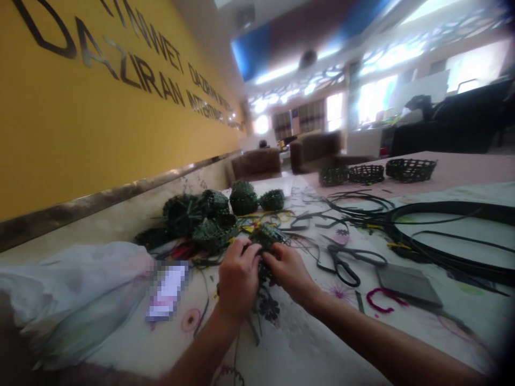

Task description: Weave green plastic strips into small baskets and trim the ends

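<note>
Both left hand and right hand are pinching a dark green woven piece at their twelve o'clock over the tabletop as black scissors are lying at three, woven baskets are clustering at ten and three latticed baskets are standing at two.

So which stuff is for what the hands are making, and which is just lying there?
Probably for the job:
dark woven piece, held by the left hand and right hand
coiled dark strips
scissors

Probably just lying about:
white bundle
blurred-out oblong
pink-red curl
</note>
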Motion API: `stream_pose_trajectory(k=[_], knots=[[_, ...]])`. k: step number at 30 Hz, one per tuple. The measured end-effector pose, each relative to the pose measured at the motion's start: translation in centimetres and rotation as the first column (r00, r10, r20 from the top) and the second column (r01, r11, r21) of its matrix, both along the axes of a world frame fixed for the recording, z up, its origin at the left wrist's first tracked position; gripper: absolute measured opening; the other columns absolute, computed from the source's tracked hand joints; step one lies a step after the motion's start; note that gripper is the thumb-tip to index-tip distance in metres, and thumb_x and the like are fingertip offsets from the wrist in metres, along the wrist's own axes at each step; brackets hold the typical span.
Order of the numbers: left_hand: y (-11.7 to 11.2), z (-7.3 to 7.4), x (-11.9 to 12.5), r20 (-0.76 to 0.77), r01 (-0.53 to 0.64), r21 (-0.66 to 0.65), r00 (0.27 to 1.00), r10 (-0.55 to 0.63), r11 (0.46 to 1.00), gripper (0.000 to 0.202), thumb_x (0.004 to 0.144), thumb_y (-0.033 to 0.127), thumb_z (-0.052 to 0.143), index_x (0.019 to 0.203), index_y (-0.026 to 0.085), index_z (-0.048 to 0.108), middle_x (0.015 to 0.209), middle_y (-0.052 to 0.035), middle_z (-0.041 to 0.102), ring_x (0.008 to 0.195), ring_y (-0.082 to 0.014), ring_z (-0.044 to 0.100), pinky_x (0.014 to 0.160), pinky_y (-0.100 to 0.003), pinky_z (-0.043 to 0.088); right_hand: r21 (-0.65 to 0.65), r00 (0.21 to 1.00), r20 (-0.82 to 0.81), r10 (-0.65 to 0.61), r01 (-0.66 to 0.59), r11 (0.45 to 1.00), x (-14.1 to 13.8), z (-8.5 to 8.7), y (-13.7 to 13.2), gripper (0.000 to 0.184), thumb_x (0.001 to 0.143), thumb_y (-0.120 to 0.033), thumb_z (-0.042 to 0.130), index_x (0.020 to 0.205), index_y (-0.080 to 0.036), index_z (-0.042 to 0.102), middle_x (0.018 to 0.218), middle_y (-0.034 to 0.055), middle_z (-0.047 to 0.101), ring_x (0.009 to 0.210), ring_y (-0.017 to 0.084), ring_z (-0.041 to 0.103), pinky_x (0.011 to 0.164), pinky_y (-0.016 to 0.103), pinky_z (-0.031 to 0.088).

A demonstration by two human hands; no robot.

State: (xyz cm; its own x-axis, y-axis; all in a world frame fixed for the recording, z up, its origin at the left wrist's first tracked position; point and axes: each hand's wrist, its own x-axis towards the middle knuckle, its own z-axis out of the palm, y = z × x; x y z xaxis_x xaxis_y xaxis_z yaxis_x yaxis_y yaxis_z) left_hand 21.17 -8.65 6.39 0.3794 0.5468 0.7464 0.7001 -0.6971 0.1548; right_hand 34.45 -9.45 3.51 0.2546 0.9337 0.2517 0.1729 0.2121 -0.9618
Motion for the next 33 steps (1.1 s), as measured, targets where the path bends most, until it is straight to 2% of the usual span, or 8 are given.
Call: stream_pose_trajectory(k=[7,10,14,20,23,28,33], knots=[[0.0,-1.1,0.8,0.064,-0.004,0.055,0.998,0.001,0.998,0.020,0.088,0.008,0.055,0.100,0.017,0.068,0.107,-0.0094,0.062,0.102,-0.0241,0.061,0.091,-0.041,0.053,0.039,0.992,0.093,-0.090,0.086,0.996,-0.1,-0.2,-0.2,0.023,0.079,-0.029,0.053,0.060,-0.022,0.042,0.055,-0.0025,0.046,0.050,0.012,0.046,0.044,0.023,0.030],[-0.1,-1.1,1.2,0.095,0.006,0.016,0.995,-0.008,1.000,0.023,0.085,0.002,0.053,0.097,0.017,0.065,0.106,-0.0090,0.059,0.103,-0.0236,0.059,0.093,-0.040,0.052,0.041,0.991,0.083,-0.102,0.098,0.994,-0.1,-0.2,-0.3,0.023,0.077,-0.028,0.053,0.058,-0.021,0.042,0.055,-0.0022,0.046,0.050,0.012,0.044,0.044,0.023,0.028],[-0.1,-0.7,1.7,0.114,0.028,-0.048,0.993,-0.023,0.998,0.029,0.078,-0.005,0.048,0.093,0.016,0.060,0.102,-0.0090,0.056,0.103,-0.0232,0.056,0.095,-0.041,0.049,0.034,0.993,0.044,-0.111,0.110,0.993,0.1,-0.3,-0.3,0.025,0.075,-0.028,0.055,0.056,-0.022,0.040,0.054,-0.0025,0.044,0.049,0.011,0.042,0.044,0.023,0.026],[0.1,-0.5,1.9,0.089,0.064,-0.083,0.994,-0.057,0.994,0.025,0.077,-0.003,0.050,0.090,0.017,0.058,0.101,-0.0083,0.054,0.103,-0.0246,0.053,0.094,-0.044,0.046,-0.007,0.992,-0.100,-0.080,0.079,0.997,0.1,-0.8,-0.1,0.027,0.074,-0.031,0.058,0.056,-0.022,0.040,0.053,-0.0045,0.040,0.046,0.010,0.040,0.041,0.022,0.024],[0.1,-0.5,2.0,0.094,0.063,-0.084,0.994,-0.055,0.994,0.022,0.078,-0.001,0.053,0.091,0.017,0.058,0.101,-0.0082,0.054,0.103,-0.0248,0.052,0.095,-0.044,0.045,-0.027,0.977,-0.209,-0.034,0.029,0.999,0.1,-0.7,-0.2,0.029,0.071,-0.035,0.060,0.057,-0.022,0.038,0.052,-0.0067,0.035,0.045,0.009,0.038,0.039,0.021,0.023],[0.1,-0.5,2.0,0.171,0.076,-0.089,0.983,-0.060,0.993,0.017,0.081,0.001,0.056,0.086,0.017,0.059,0.099,-0.0067,0.053,0.101,-0.0224,0.054,0.093,-0.040,0.046,-0.072,0.916,-0.384,0.115,-0.153,0.986,0.5,0.3,-0.6,0.040,0.065,-0.051,0.067,0.060,-0.023,0.040,0.047,-0.0087,0.035,0.040,0.007,0.035,0.037,0.021,0.025],[0.4,-0.5,1.9,0.201,0.058,-0.097,0.979,-0.038,0.994,0.017,0.078,0.000,0.060,0.084,0.016,0.061,0.096,-0.0056,0.053,0.098,-0.0216,0.055,0.092,-0.039,0.047,-0.086,0.880,-0.435,0.192,-0.253,0.964,1.2,1.2,-0.7,0.039,0.059,-0.043,0.073,0.059,-0.022,0.040,0.045,-0.0088,0.038,0.039,0.006,0.036,0.036,0.019,0.024]])
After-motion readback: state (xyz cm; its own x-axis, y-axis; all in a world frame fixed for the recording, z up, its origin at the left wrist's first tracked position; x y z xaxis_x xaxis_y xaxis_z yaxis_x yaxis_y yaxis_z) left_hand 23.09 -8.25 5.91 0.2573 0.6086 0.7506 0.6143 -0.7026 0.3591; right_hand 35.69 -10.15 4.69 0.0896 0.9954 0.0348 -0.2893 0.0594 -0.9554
